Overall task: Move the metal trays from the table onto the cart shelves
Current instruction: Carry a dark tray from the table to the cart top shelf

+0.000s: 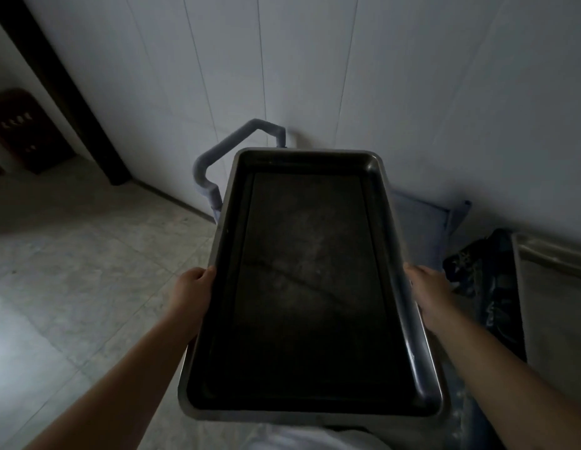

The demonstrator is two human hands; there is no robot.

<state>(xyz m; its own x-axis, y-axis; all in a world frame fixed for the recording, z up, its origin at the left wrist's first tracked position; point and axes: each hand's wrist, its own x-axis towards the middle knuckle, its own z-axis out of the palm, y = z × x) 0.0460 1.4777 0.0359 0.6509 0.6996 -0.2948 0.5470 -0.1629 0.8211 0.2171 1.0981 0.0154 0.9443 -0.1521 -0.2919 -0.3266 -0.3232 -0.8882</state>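
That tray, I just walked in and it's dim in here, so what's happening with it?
A person holds a dark, shallow rectangular metal tray by its long sides, left hand on one rim and right hand on the other. It appears empty. The tray is over a cart with a blue padded handle, parked against a white panelled wall. Whether it already rests on the cart cannot be told.

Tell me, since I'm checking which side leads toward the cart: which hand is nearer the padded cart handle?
Left. The left hand grips the metal tray on its left edge, below the padded cart handle; the right hand grips the opposite edge, farther away.
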